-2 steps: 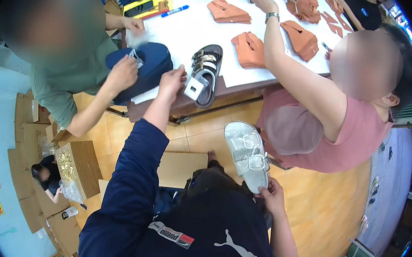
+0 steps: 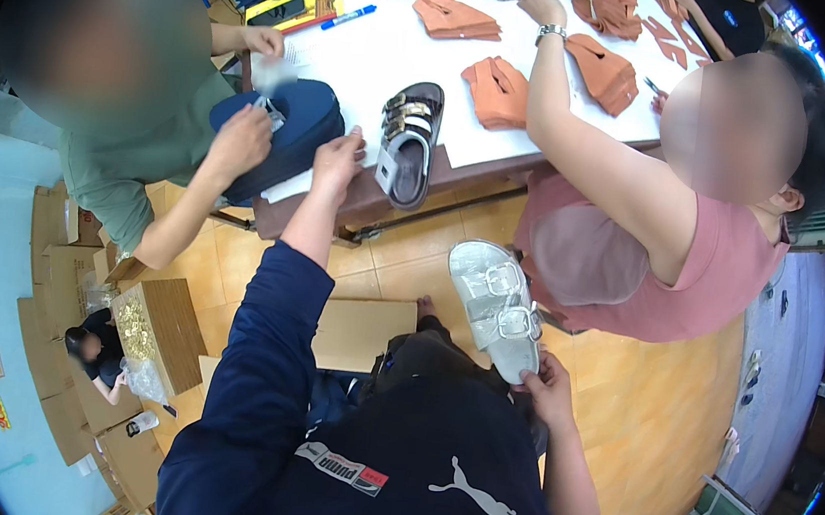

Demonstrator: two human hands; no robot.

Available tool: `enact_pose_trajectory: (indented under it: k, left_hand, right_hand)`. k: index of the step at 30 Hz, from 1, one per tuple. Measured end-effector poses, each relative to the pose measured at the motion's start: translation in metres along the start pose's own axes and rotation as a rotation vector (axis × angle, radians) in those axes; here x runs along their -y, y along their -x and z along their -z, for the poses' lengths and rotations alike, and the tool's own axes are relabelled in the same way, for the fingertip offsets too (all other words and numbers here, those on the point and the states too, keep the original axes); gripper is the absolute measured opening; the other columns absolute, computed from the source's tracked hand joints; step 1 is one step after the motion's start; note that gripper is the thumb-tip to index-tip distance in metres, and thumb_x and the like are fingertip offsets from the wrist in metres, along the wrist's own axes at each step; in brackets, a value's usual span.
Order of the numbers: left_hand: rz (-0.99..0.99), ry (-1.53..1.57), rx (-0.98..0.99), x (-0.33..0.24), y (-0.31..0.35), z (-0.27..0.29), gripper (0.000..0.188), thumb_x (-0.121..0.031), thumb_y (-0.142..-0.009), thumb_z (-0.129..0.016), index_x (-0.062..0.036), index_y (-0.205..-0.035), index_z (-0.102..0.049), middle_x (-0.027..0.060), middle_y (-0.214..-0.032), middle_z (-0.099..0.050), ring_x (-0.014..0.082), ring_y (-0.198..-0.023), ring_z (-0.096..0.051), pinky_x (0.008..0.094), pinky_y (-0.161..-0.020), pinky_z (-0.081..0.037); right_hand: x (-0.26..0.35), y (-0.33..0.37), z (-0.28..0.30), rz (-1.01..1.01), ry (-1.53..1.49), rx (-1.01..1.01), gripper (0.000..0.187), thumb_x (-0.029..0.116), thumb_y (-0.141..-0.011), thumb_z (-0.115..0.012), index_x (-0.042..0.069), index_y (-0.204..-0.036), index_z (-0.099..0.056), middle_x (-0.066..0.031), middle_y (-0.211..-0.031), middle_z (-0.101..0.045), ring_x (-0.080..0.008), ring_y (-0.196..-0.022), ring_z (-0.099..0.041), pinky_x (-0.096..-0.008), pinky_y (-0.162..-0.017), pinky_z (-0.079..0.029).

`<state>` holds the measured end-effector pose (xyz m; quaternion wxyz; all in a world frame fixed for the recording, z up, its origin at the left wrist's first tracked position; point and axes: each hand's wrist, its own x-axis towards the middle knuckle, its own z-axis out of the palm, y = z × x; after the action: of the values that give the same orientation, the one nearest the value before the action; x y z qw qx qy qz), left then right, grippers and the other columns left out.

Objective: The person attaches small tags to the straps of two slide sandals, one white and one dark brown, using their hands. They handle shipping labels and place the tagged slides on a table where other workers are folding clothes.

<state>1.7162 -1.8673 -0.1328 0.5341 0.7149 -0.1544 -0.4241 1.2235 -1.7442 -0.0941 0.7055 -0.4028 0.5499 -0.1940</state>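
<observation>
Between thumb and fingers, my right hand [image 2: 547, 390] grips one end of a silver sandal [image 2: 496, 302] with two buckled straps. That sandal is held low, past the table's front edge. My left hand [image 2: 339, 163] reaches to the table edge, its fingers partly stretched out with nothing visible in them. Just right of it, a dark-soled sandal [image 2: 416, 167] with metallic buckled straps rests at the edge, apart from my fingers. A white piece with a small dark square [image 2: 388, 165] shows on its left side.
A co-worker at left handles a navy cap-like item [image 2: 290, 134]. Another in pink reaches over the white tabletop [image 2: 373, 62], where orange cut pieces [image 2: 498, 93] lie in stacks. A blue marker [image 2: 348, 17] lies farther back. Cardboard [image 2: 364, 336] is on the tiled floor.
My left hand has drawn slightly left, away from the dark-soled sandal. The white piece on that sandal has turned and looks narrower. The silver sandal stays almost still in my right hand.
</observation>
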Motion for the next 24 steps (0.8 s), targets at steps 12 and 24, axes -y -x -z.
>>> enact_pose_trajectory:
  k: [12,24]
  left_hand:
    - [-0.152,0.248,0.065,0.124,0.24,-0.049,0.045,-0.041,-0.101,-0.046,0.0002,-0.108,-0.064,0.0092,-0.096,-0.068,0.0192,-0.083,-0.066,0.0319,-0.074,-0.054]
    - [-0.04,0.621,0.94,0.197,0.48,-0.254,0.088,-0.073,-0.084,-0.046,-0.0089,-0.143,-0.037,0.0101,-0.145,-0.044,0.0262,-0.131,-0.044,0.0457,-0.11,-0.033]
  right_hand:
    - [-0.023,0.036,0.097,0.027,0.145,0.204,0.028,-0.004,-0.088,-0.058,-0.003,-0.116,-0.053,-0.0067,-0.09,-0.063,-0.0105,-0.073,-0.062,-0.0247,-0.066,-0.053]
    - [-0.078,0.201,0.302,0.189,0.035,0.185,0.033,-0.002,-0.085,-0.058,-0.006,-0.117,-0.053,-0.0072,-0.093,-0.064,-0.0109,-0.082,-0.063,-0.0248,-0.071,-0.051]
